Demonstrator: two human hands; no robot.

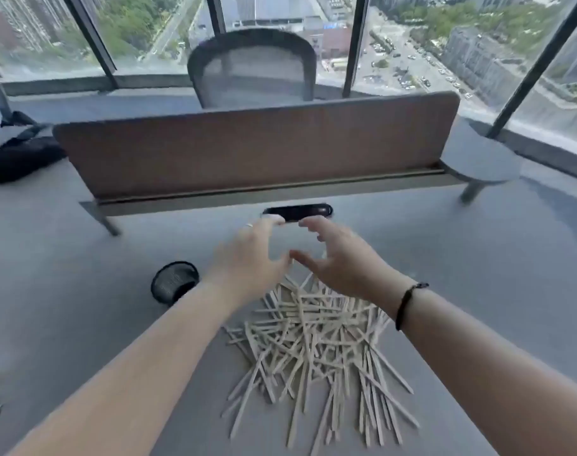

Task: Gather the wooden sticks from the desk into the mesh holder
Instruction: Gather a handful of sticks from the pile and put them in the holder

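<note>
Sticks: wooden sticks (316, 350) heaped loosely on grey desk (83, 307).
Hands: left hand (247, 261) and right hand (339, 258) spread, empty, above heap.
Holder: mesh holder (173, 283) left of heap.

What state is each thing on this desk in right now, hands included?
sticks: loose tangled pile on the desk, none held.
holder: left of the pile; contents not visible.
left hand: open, above the pile's far edge, holding nothing.
right hand: open, fingers spread, holding nothing.
</note>
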